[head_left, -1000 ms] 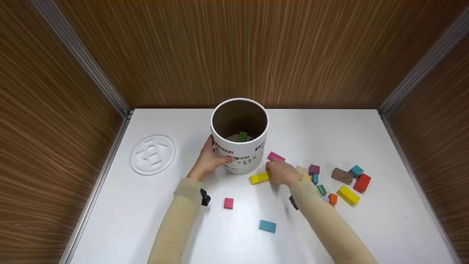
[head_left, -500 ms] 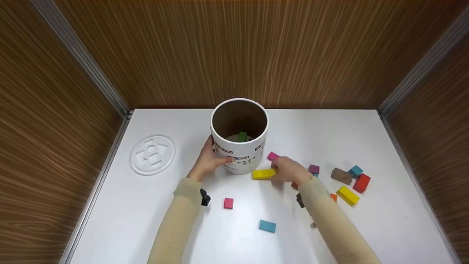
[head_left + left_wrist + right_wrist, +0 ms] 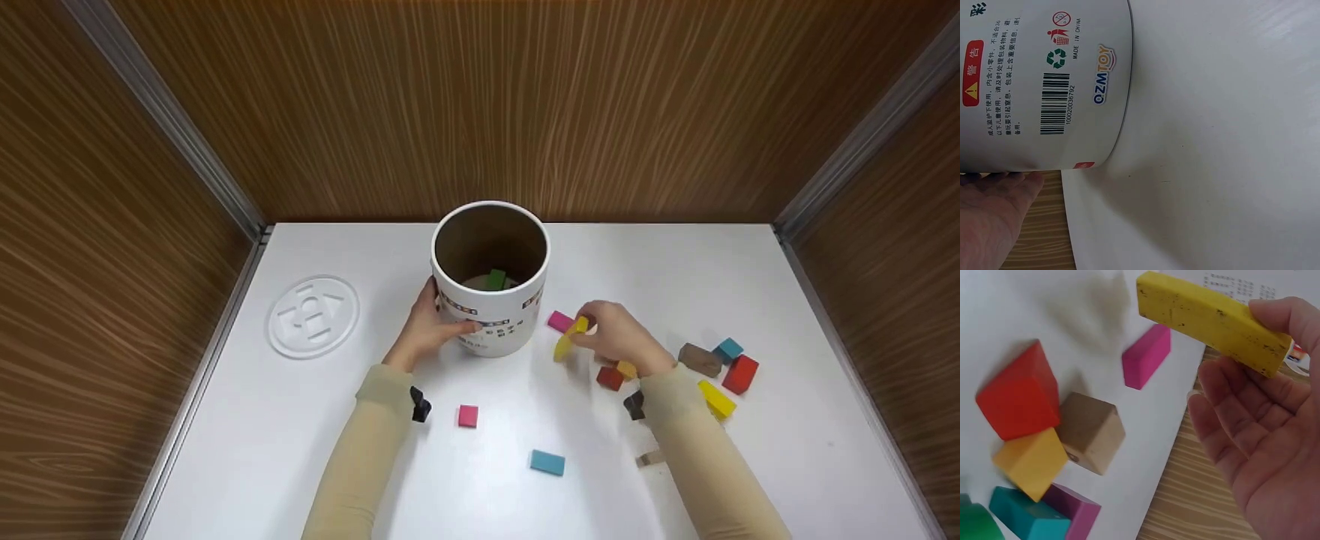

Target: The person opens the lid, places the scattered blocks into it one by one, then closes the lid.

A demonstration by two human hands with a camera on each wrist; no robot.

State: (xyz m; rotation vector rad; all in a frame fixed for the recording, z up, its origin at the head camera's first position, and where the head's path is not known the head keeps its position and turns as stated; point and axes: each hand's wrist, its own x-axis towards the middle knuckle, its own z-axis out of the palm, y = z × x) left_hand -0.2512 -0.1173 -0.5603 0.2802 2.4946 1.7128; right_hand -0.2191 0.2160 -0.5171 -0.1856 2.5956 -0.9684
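Observation:
In the head view a white cylindrical tub [image 3: 504, 339] stands upright, a green block [image 3: 496, 280] visible inside. My left hand [image 3: 424, 330] grips its left side, thumb across the front; the left wrist view shows the tub's printed wall [image 3: 1084, 67] with fingertips against it. Between thumb and fingers, my right hand [image 3: 622, 341] pinches a long yellow block [image 3: 1207, 320], tilted beside the tub. A magenta block [image 3: 1148, 357] lies just behind it. Below this hand sit a red block [image 3: 1022, 396], a plain wooden block [image 3: 1092, 430] and an orange-yellow block [image 3: 1033, 461].
A round white lid [image 3: 313, 316] lies at the left. Nearer the front are a pink block [image 3: 468, 416] and a blue block [image 3: 547, 462]. Farther right lie brown [image 3: 699, 361], teal [image 3: 727, 349], red [image 3: 741, 374] and yellow [image 3: 716, 400] blocks. Wood-grain panels [image 3: 480, 112] enclose the table.
My right hand has moved right and lifted the yellow block, turning it from lying flat to a steep tilt. The left hand and the tub have stayed in place.

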